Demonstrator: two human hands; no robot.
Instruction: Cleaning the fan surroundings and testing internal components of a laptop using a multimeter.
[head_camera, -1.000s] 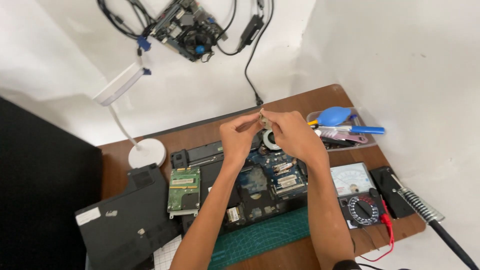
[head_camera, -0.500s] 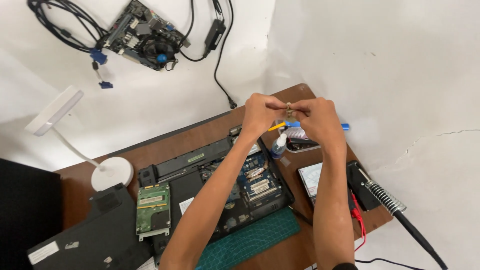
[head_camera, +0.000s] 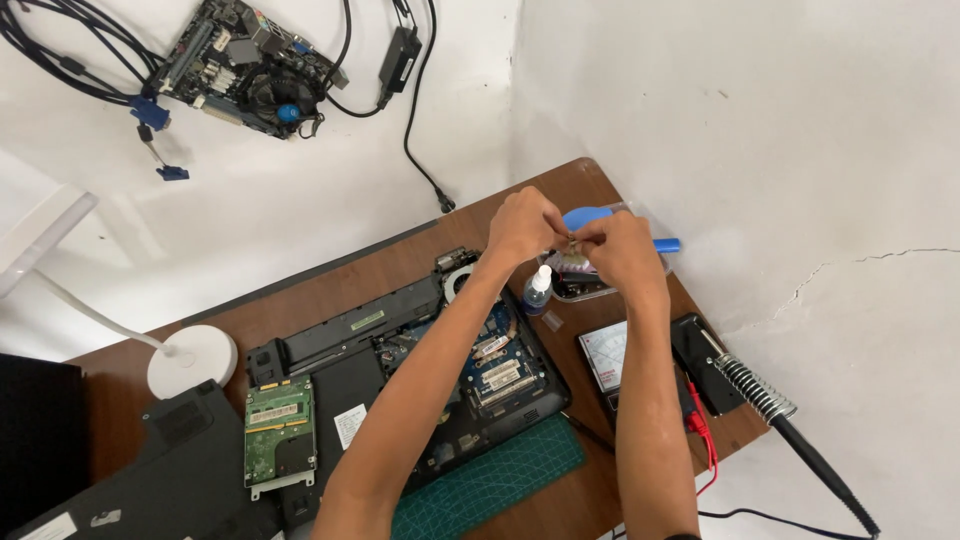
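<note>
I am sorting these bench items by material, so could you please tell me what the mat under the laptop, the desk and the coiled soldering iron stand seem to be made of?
The green mat looks like matte rubber or vinyl: flat, dull, printed with a grid. The desk looks like wood or wood-look laminate: brown, faintly grained, with a slight sheen. The coiled stand looks like bare metal: grey, shiny wire turns.

Blue blower (head_camera: 585, 215) beyond right hand (head_camera: 622, 252). Green grid-lined mat (head_camera: 490, 482) below forearms. Green circuit board (head_camera: 279, 418) far left of left hand (head_camera: 522, 225). Brown desk (head_camera: 400, 265).
</note>
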